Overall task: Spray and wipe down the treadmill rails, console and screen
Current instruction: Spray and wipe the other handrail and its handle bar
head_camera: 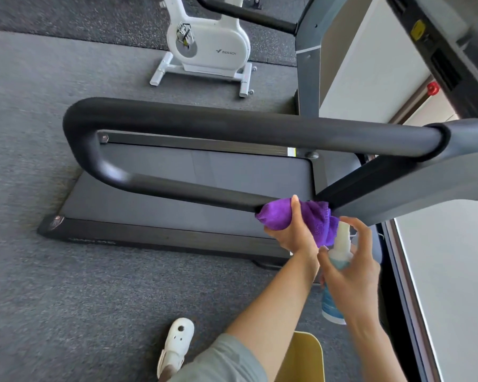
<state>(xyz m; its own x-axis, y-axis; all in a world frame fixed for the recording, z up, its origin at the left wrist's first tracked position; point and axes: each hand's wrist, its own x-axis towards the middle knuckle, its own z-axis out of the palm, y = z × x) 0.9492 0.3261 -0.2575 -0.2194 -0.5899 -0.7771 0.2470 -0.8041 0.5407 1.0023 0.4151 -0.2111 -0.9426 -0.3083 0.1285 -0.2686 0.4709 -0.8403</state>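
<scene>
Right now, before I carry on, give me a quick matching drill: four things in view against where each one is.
1 purple cloth
2 spray bottle
3 exercise bike
4 white shoe

A on the floor, bottom edge
B in right hand
C gripped by left hand on the lower rail
D beyond the treadmill

1-C, 2-B, 3-D, 4-A

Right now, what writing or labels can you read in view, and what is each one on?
"MERACH", with a small logo before it: on the white exercise bike.
Lettering on the treadmill's side rail: too blurred to read.
Yellow sticker on the treadmill console's underside: too blurred to read.
Spray bottle label: print too small to read.
Purple cloth: no text.
</scene>
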